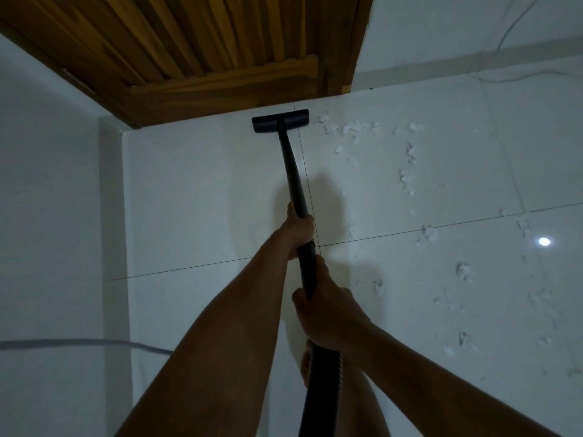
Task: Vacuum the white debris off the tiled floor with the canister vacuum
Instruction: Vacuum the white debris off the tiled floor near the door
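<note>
A black vacuum wand runs from my hands to a flat black floor head resting on the white tiled floor just before a wooden door. My left hand grips the wand higher up. Below it, my right hand is closed around the wand where the ribbed black hose begins. White debris lies scattered to the right of the floor head and down the right side of the floor. The canister itself is out of view.
A brown wooden door closes off the far side. A white wall stands on the left, with a grey cable running along its base. A thin wire trails at the far right. A bare foot shows beneath my arms.
</note>
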The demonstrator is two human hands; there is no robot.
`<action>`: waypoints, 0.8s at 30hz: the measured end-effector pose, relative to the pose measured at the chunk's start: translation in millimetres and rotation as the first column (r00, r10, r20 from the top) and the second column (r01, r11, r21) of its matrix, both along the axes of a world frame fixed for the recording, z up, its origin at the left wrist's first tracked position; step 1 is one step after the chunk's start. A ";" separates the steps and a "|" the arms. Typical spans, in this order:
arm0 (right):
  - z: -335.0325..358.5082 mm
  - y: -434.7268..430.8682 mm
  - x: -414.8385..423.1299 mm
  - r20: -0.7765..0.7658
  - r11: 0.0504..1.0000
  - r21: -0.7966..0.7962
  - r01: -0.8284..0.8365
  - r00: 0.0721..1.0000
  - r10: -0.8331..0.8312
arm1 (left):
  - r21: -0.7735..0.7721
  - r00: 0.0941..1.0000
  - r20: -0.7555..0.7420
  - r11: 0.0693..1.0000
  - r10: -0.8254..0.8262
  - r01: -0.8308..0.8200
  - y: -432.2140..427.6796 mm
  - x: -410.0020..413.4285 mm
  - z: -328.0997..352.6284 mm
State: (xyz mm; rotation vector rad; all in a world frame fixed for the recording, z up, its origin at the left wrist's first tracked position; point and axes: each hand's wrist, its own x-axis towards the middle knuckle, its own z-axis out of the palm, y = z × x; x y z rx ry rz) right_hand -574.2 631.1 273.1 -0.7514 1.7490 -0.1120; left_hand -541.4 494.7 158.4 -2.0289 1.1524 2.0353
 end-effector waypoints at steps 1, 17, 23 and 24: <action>-2.3 -2.4 -0.4 -0.001 1.000 0.006 0.003 1.000 -0.003 | -0.001 1.000 0.003 1.000 -0.003 0.003 -2.9 -1.2 -0.5; 32.7 44.6 -2.6 0.038 1.000 0.016 -0.001 0.999 0.000 | 0.051 0.998 0.033 0.998 -0.050 0.048 51.4 1.3 36.9; 29.5 71.8 2.9 0.055 1.000 0.018 0.024 0.998 -0.025 | 0.059 0.996 0.050 0.996 -0.072 0.069 78.9 5.8 38.5; 25.5 73.0 3.7 0.058 0.999 0.026 0.027 0.998 -0.028 | 0.054 0.996 0.054 0.996 -0.076 0.073 79.6 6.8 34.7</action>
